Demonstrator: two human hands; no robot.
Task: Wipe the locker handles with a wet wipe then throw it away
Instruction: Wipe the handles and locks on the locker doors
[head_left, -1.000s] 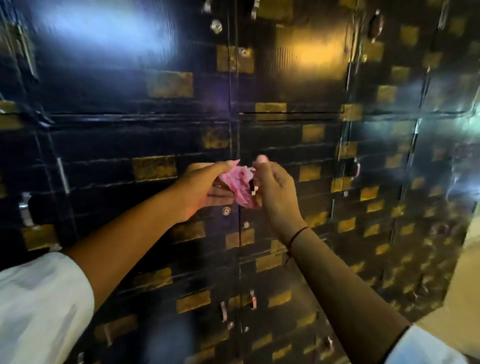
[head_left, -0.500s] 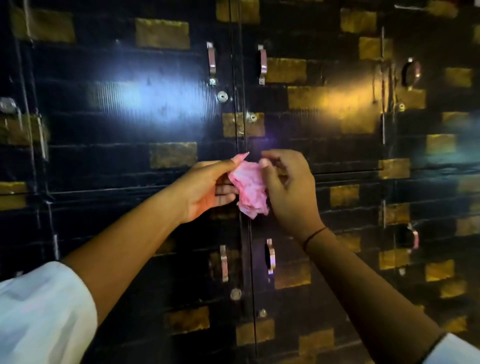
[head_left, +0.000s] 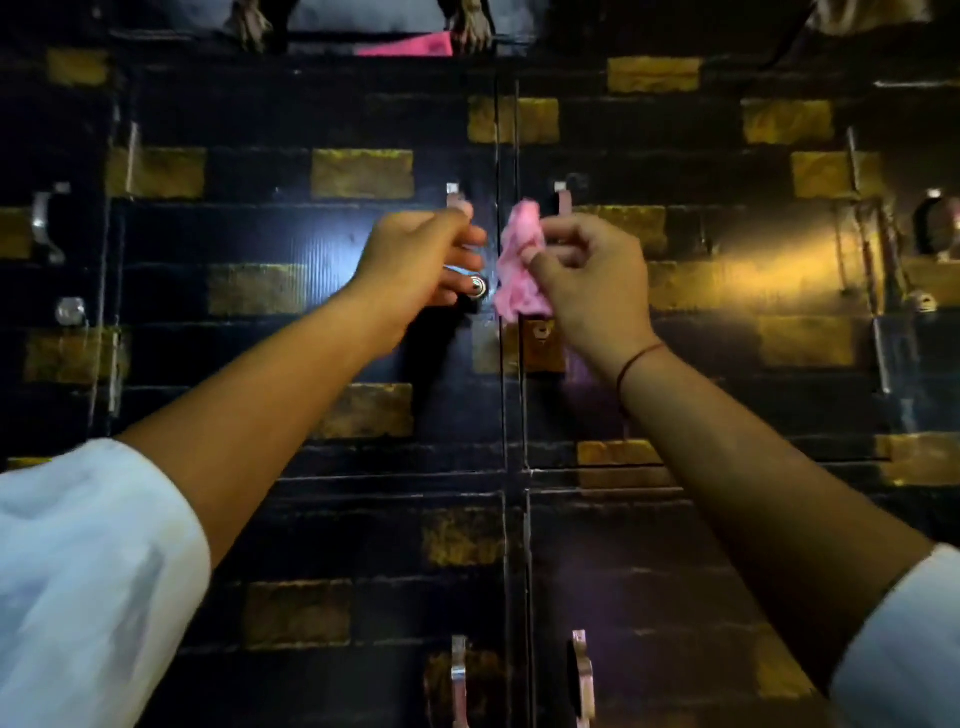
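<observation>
In the head view my right hand (head_left: 592, 280) pinches a crumpled pink wet wipe (head_left: 519, 265), which hangs in front of the seam between two dark locker doors. The metal handle of the right door (head_left: 562, 200) shows just above that hand. My left hand (head_left: 415, 260) is level with the left door's handle (head_left: 454, 193). Its fingers are relaxed and point right, with one fingertip at the handle. It holds nothing and covers the handle's lower part. A round lock (head_left: 477, 286) sits below its fingers.
The wall of black lockers with gold patches (head_left: 363, 171) fills the view. Two more handles, one (head_left: 458, 675) beside the other (head_left: 582, 675), are on the doors below, and another handle (head_left: 47, 223) is at far left. Something pink (head_left: 405, 48) lies on top of the lockers.
The view has risen to the upper pair of doors. My left hand has let go of the wipe and moved to the left handle. My right hand alone keeps the wipe.
</observation>
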